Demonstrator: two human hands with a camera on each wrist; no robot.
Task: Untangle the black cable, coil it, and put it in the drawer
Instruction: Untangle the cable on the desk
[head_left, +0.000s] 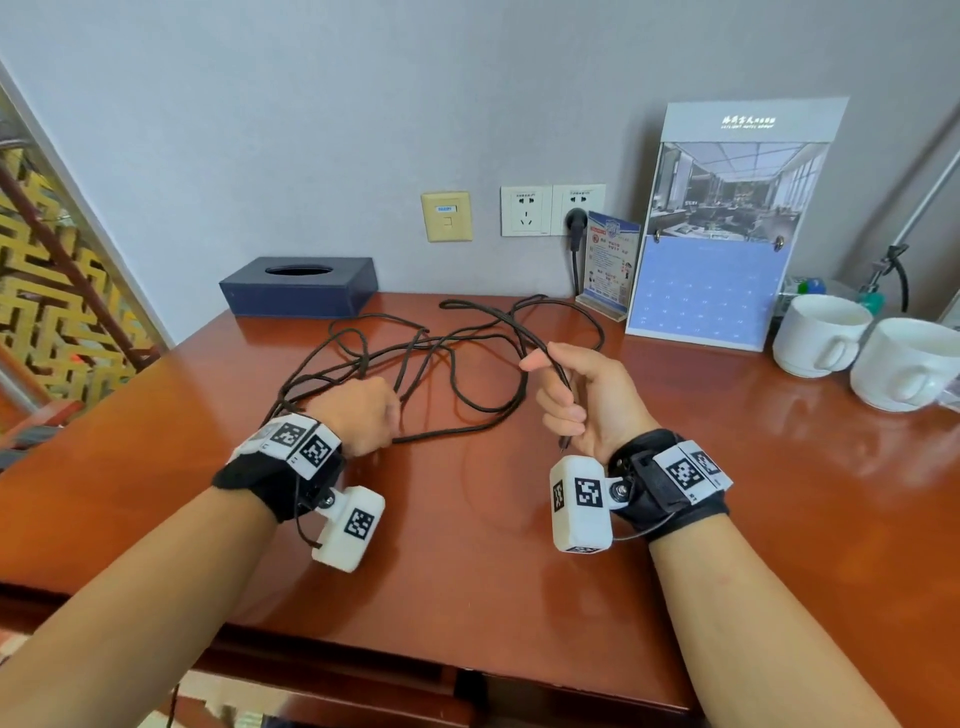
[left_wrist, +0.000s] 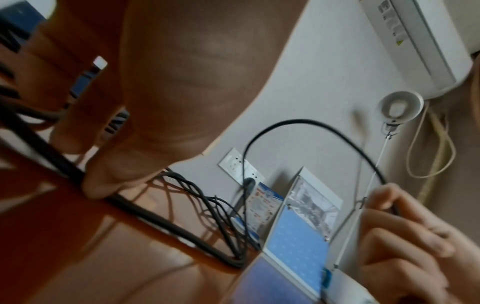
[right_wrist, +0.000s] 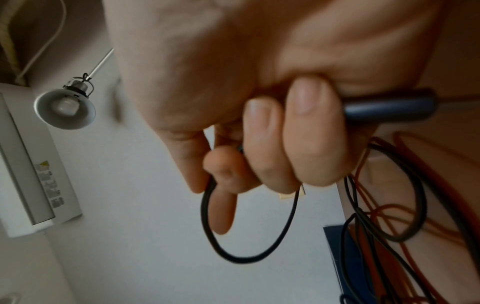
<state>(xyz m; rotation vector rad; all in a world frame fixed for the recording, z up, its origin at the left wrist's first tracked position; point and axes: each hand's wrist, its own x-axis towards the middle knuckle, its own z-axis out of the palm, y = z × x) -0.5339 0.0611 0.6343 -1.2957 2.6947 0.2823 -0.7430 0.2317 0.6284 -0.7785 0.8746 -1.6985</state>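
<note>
With our right hand (head_left: 582, 402) clamped on one plug end of the thin black cable (head_left: 467, 358) sprawled across the red-brown wooden desk (head_left: 467, 545), our left hand (head_left: 363, 410), curled round strands at nine o'clock, should feed slack gently, never yanking knots tight.

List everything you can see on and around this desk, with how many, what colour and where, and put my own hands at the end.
black cable: one, black, tangled loops across the desk's middle, both hands gripping it
desk: one, reddish-brown wood
tissue box: one, dark blue, back left against the wall
wall sockets: two, white, on the wall, a black plug in the right one
switch plate: one, cream, left of the sockets
leaflet stand: one, blue and white, below the sockets
calendar: one, blue and grey, upright at back right
cups: two, white, far right
lamp: one, white, above the desk
left hand: grips cable strands low over the desk
right hand: holds a raised loop, connector end in its fist
</note>
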